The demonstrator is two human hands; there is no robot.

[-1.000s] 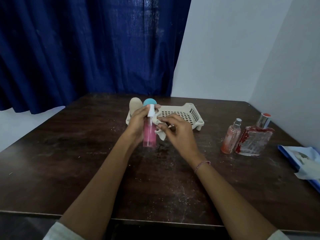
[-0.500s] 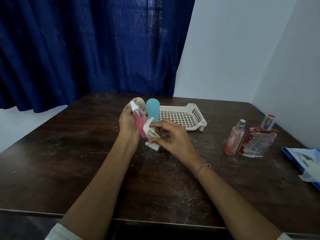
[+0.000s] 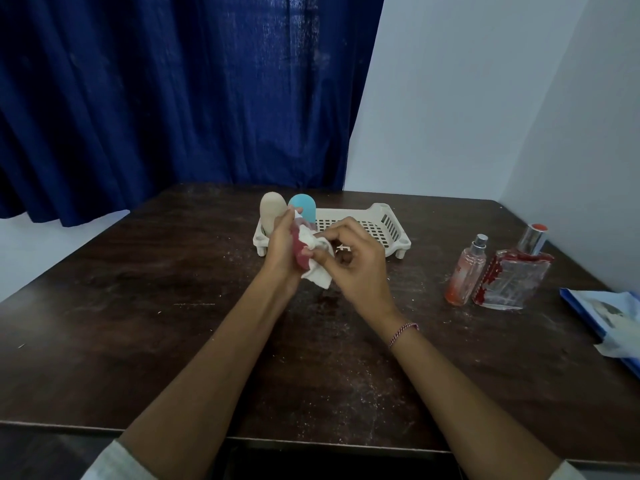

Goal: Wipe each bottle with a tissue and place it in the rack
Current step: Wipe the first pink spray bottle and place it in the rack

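My left hand (image 3: 282,244) grips a pink spray bottle (image 3: 300,252) with a white cap, tilted, above the table in front of the rack. My right hand (image 3: 353,261) pinches a crumpled white tissue (image 3: 317,261) against the bottle's side. The cream plastic rack (image 3: 381,225) stands behind my hands; a beige bottle (image 3: 270,211) and a teal bottle (image 3: 304,207) stand in its left end. On the table to the right stand a small orange-pink spray bottle (image 3: 465,271) and a square clear bottle with red trim (image 3: 512,275).
A blue tissue pack (image 3: 609,317) with a tissue sticking out lies at the table's right edge. The dark wooden table (image 3: 156,323) is dusty. A blue curtain hangs behind; white walls close the right side.
The pink bottle went from upright to tilted in my left hand. My right hand has worked the tissue along its side and lower part.
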